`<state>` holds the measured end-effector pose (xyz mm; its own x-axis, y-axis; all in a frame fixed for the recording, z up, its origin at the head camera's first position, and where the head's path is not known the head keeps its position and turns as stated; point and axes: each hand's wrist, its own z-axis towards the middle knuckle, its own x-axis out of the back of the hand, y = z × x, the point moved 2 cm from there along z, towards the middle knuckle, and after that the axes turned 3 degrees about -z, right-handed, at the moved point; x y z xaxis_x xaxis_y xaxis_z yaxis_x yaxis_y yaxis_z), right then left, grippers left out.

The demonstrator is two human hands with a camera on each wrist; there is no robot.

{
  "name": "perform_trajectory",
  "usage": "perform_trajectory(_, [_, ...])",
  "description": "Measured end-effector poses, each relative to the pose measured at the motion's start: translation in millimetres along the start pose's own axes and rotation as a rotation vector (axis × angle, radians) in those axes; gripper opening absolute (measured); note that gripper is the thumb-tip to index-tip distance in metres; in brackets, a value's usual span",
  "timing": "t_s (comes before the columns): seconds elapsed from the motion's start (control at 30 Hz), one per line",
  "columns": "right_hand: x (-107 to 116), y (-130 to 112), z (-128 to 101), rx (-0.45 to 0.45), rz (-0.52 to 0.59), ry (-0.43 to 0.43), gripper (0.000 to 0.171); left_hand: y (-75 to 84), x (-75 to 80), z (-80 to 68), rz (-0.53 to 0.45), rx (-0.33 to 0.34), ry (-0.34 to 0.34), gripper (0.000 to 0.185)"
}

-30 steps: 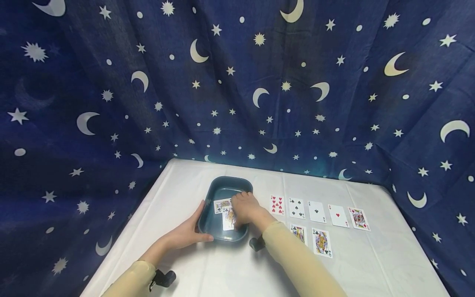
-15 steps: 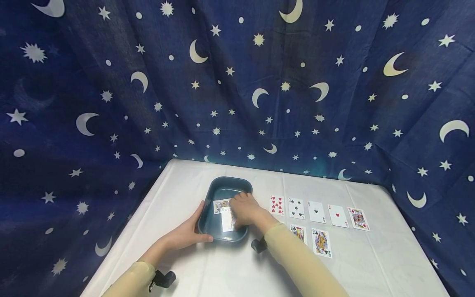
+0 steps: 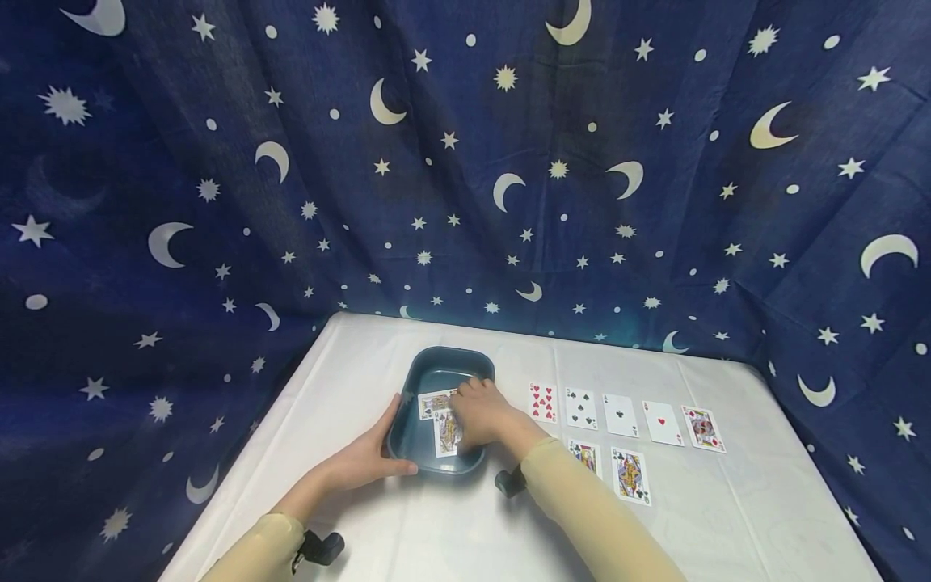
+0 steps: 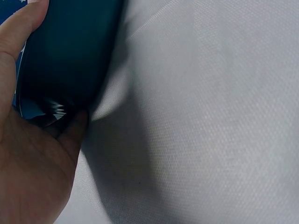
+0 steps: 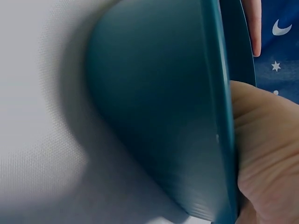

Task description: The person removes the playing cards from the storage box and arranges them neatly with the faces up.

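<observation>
My left hand (image 3: 367,461) holds the dark teal tray (image 3: 414,444) at its left side and near corner, fingers along the outer wall and thumb at the front. In the left wrist view the same hand (image 4: 32,163) grips the tray wall (image 4: 70,51). Inside the tray, my right hand (image 3: 482,412) pinches a face playing card (image 3: 445,438); its fingertips are hidden. Partly beneath that one lies another face card (image 3: 434,404), sideways. The right wrist view has the right hand (image 5: 271,144) reaching over the tray's rim (image 5: 224,107), its fingers out of sight.
To the tray's right, face-up cards form a row: a number card of hearts (image 3: 543,402), a five of spades (image 3: 581,409), two aces and a king of diamonds (image 3: 703,428). Below are a face card (image 3: 585,457), partly behind my right sleeve, and a queen (image 3: 630,476).
The face card at my right fingers tilted, catching glare half a second ago, and now shows its picture again. The right hand shifted slightly left. The left hand and tray stay put.
</observation>
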<state>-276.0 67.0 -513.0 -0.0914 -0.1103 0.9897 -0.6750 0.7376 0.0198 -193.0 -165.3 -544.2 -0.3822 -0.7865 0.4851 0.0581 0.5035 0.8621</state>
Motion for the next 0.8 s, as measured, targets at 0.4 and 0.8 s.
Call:
perform_trajectory(0.4, [7,-7,-6,0.0,-0.061,-0.015,0.084,0.3,-0.9,-0.5,-0.01,0.002,-0.003,0.126])
perform_trajectory(0.8, [4,-11,-4,-0.004,-0.048,-0.027,0.086,1.0,0.5,0.1,0.02,-0.02,0.003,0.126])
